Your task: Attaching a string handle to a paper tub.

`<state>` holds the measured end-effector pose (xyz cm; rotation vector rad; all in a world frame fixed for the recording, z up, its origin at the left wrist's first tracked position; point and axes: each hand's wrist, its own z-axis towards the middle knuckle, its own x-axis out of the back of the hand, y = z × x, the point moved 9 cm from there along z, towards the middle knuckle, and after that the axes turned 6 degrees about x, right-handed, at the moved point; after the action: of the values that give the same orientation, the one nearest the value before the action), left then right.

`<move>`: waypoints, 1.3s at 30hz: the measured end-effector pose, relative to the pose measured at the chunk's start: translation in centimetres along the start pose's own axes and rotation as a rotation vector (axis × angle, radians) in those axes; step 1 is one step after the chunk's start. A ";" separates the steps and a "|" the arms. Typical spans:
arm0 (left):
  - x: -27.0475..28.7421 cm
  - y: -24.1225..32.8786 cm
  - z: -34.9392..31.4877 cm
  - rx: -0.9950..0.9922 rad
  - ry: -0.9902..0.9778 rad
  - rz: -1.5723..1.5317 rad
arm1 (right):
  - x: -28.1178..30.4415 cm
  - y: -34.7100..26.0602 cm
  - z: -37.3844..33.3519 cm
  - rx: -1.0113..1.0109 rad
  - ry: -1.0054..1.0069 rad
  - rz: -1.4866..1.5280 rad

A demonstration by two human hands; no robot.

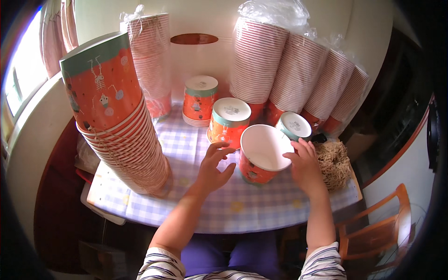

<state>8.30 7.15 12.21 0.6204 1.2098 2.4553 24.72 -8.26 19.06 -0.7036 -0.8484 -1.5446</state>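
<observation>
An orange paper bucket (pixel 258 173) with a white inside stands upright on the table in front of me, its mouth facing up. My left hand (pixel 214 169) hovers to the left of it, fingers spread and nothing held. At its right side, my right hand (pixel 306 164) has its fingers apart, with the fingertips at or very near the rim; firm contact cannot be made out. Behind it sit upside-down paper buckets: one (pixel 231 110) just to its left, one (pixel 294 125) behind my right fingers, and a short stack (pixel 201 100) farther back.
A tall, leaning stack of nested buckets (pixel 121 135) rises at the left. Plastic-wrapped stacks (pixel 259 60) line the back, with another wrapped stack (pixel 150 60) at back left. Straw-coloured shredded filler (pixel 333 164) lies at the right edge of the checked tablecloth (pixel 186 205). A wooden chair (pixel 375 228) stands at right.
</observation>
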 end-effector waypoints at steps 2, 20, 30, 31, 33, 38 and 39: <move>0.1 0.8 -0.1 -0.102 0.036 0.028 | 1.2 -2.6 0.5 0.004 0.024 0.081; -4.6 7.2 -0.9 -0.437 -0.331 0.356 | -4.7 -6.6 -4.9 -0.405 0.474 0.467; -4.7 7.1 -0.6 -0.323 -0.309 0.443 | -6.9 -5.8 -5.4 -0.432 0.486 0.514; -4.8 7.1 -0.7 -0.324 -0.317 0.445 | -6.9 -5.9 -5.2 -0.420 0.492 0.537; -4.8 7.0 -0.6 -0.314 -0.288 0.502 | -7.1 -5.8 -5.3 -0.415 0.503 0.562; -5.0 7.1 -0.3 -0.281 -0.272 0.534 | -7.1 -5.5 -5.1 -0.444 0.527 0.697; -5.0 7.2 -0.3 -0.270 -0.259 0.531 | -7.4 -5.5 -5.3 -0.447 0.532 0.701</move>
<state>11.65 0.42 16.74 1.2592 0.6546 2.7667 20.44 -8.28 9.35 -0.7472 0.1566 -1.1765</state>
